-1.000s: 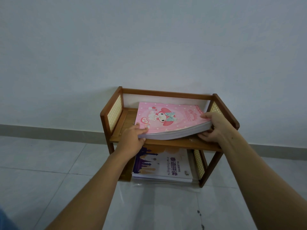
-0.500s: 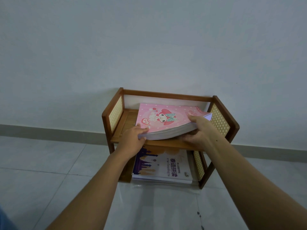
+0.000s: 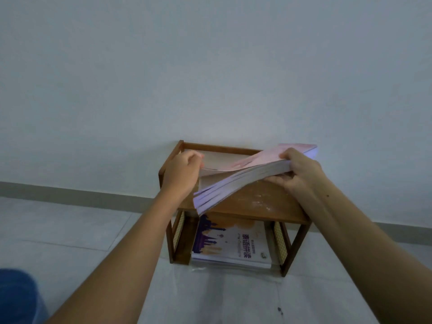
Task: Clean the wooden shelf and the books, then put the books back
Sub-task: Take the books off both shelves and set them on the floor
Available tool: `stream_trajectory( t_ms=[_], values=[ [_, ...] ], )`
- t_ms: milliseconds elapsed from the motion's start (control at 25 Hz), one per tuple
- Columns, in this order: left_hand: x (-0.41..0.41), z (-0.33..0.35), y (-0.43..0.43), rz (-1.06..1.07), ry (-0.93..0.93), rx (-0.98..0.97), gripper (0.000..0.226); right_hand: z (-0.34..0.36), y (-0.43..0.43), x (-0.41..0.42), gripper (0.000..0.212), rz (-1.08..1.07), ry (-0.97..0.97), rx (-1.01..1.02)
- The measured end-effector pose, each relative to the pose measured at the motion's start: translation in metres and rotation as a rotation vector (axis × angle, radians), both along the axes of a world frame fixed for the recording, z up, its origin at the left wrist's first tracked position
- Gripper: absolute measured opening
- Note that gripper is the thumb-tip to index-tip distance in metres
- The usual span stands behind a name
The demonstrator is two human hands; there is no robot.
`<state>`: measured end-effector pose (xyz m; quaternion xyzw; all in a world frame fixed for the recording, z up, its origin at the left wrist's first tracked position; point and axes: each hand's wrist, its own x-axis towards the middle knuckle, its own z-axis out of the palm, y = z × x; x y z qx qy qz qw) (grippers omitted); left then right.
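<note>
The right hand (image 3: 301,175) grips the right end of the stack of books (image 3: 243,183), thumb on the pink top cover and fingers curled underneath. The left hand (image 3: 184,174) is curled at the stack's left edge and seems to pinch the top cover only. The stack is tilted, right end high, and its lower left corner sags over the front of the wooden shelf (image 3: 257,208).

To lift it cleanly, the left hand probably needs to get under the whole stack, since the loose pages are fanning apart and could slip out. Carry it level and set it well aside.

The top board shows pale dust specks (image 3: 264,199) that need wiping. Another book (image 3: 233,240) lies flat below. The shelf stands on a grey tiled floor (image 3: 70,230) against a plain white wall (image 3: 210,66).
</note>
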<state>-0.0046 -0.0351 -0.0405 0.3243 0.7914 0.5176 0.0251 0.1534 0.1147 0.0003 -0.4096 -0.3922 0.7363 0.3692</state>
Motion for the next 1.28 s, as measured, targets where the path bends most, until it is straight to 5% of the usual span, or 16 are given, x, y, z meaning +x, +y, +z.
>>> stream_trajectory(
  t_ms=[120,240,360,480,680,920,1080,1280],
  values=[
    [0.001,0.025,-0.017,-0.027,-0.01,-0.273,0.022,0.025,-0.024,0.012,0.033,0.112,-0.048,0.129],
    [0.009,0.053,-0.052,-0.316,-0.272,-0.533,0.026,0.037,-0.049,0.02,0.025,0.255,-0.124,0.247],
    [0.012,0.045,-0.085,-0.314,-0.444,-0.39,0.062,0.036,-0.074,0.024,0.019,0.396,-0.158,0.304],
    [0.018,0.003,-0.103,-0.138,-0.413,-0.236,0.087,0.028,-0.097,0.023,0.022,0.558,-0.16,0.347],
    [0.028,-0.059,-0.157,-0.228,-0.591,-0.049,0.055,-0.004,-0.13,0.025,0.025,0.902,-0.181,0.378],
    [0.039,-0.127,-0.2,-0.44,-0.616,-0.247,0.038,-0.091,-0.143,0.029,0.04,0.996,-0.387,0.317],
    [0.044,-0.191,-0.212,-0.392,-0.67,-0.408,0.04,-0.169,-0.158,0.022,0.033,0.919,-0.552,0.206],
    [0.038,-0.292,-0.226,-0.253,-0.696,-0.662,0.078,-0.247,-0.177,0.02,0.017,0.913,-0.679,0.141]
  ],
)
